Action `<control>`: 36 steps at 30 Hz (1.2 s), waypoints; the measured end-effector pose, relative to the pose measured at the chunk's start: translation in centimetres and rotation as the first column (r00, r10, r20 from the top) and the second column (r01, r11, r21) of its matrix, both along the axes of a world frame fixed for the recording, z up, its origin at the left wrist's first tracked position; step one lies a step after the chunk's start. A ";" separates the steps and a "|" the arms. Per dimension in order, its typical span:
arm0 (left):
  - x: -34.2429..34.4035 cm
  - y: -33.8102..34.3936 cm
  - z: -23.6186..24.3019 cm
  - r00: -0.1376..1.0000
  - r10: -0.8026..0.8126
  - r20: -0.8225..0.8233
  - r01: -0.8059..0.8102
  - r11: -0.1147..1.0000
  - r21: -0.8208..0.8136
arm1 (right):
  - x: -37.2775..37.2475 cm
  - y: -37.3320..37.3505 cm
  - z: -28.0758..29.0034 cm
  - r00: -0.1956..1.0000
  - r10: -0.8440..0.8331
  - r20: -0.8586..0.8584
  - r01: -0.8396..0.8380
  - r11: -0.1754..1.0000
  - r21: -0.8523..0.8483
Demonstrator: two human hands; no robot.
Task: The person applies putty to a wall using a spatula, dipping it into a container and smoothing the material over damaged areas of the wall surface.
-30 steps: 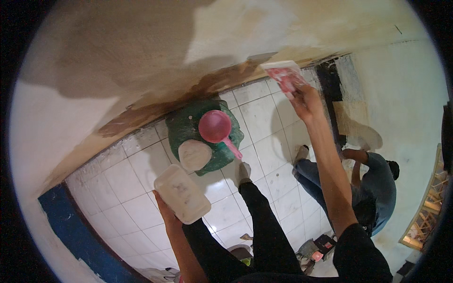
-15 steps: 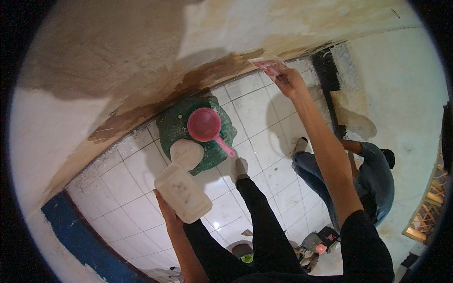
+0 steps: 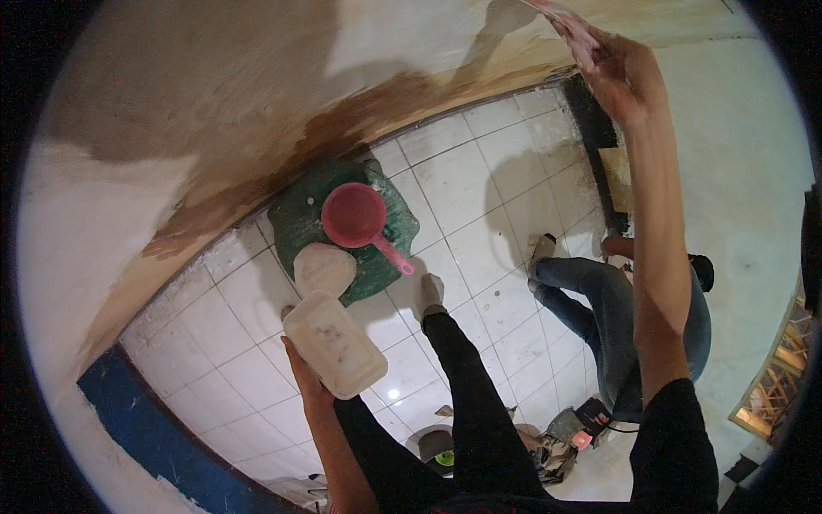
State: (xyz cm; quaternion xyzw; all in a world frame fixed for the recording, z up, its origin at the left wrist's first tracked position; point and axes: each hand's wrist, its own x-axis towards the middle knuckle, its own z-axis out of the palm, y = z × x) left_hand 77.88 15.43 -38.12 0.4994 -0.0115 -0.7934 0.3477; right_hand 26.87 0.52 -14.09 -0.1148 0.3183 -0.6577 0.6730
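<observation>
My left hand (image 3: pixel 309 375) grips the side of a cream rectangular plastic tub (image 3: pixel 335 344); dark smudges show inside it. High at the right, my right hand (image 3: pixel 621 75) is closed around a flat putty spreader (image 3: pixel 567 27), smeared whitish and pink and seen nearly edge-on against the wall (image 3: pixel 411 38). Part of the spreader lies at the picture's rim. Below the wall, a pink long-handled dipper (image 3: pixel 354 215) rests on a crumpled green sheet (image 3: pixel 390 276) dusted with white. A rounded whitish lump or bag (image 3: pixel 324 269) lies beside it, partly behind the tub.
Another person (image 3: pixel 655 334) in jeans crouches at the right, below my raised arm. White floor tiles (image 3: pixel 445 184) run along the damp-stained wall. Bags and odds and ends (image 3: pixel 565 441) lie near my feet, and a blue-painted band (image 3: pixel 145 420) edges the left side.
My right hand with the spreader has moved up and to the right along the wall. My left hand keeps the tub almost in place. The view has shifted slightly.
</observation>
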 end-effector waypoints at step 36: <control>0.3 -0.9 0.5 1.000 0.003 0.017 -0.003 1.000 0.012 | 3.1 -2.4 -17.2 0.851 -0.308 -0.426 0.470 0.809 0.354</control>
